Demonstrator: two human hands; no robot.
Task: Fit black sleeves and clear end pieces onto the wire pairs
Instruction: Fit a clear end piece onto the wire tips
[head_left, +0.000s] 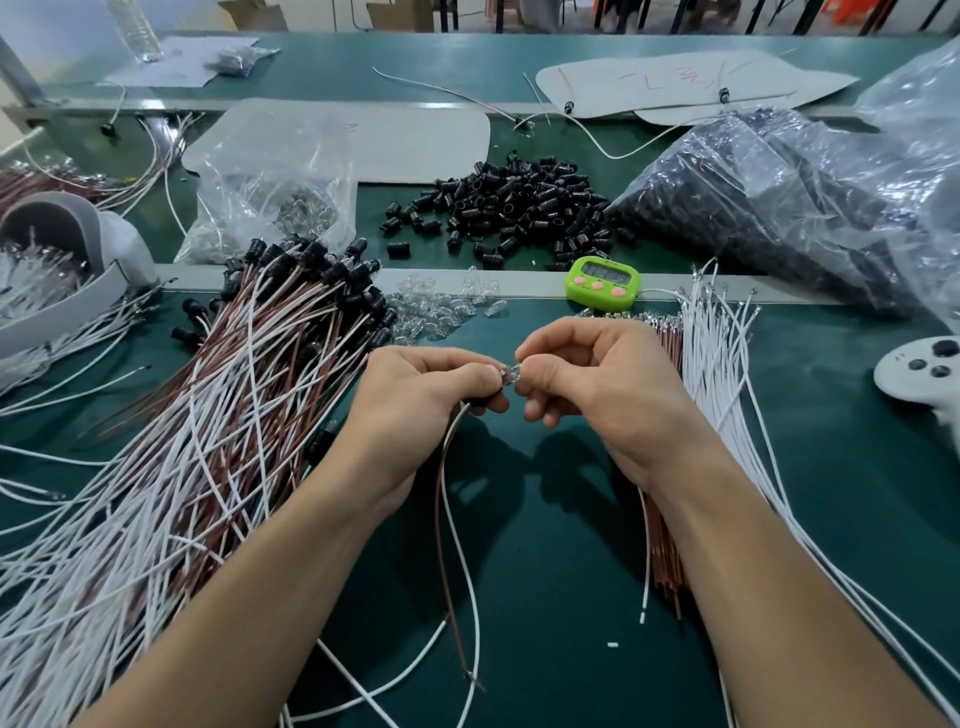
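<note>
Green bench (571, 519), pale strip running across at middle depth. Left: big heap of finished white-and-brown wire pairs (208, 415) with black sleeves at far ends. Right: bundle of bare white wires (727, 374), brown ones just beside. Far centre: pile of loose black sleeves (509, 208). Small clear end pieces (441, 306) scattered near strip. Green timer (602, 280) on strip. Clear bag (270, 176) far left, bag of black parts (769, 208) far right. Grey cards (415, 140) beyond.

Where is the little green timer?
The green timer sits on the pale strip across the middle of the green table, just beyond the right hand, with the loose pile of black sleeves behind it.
</note>
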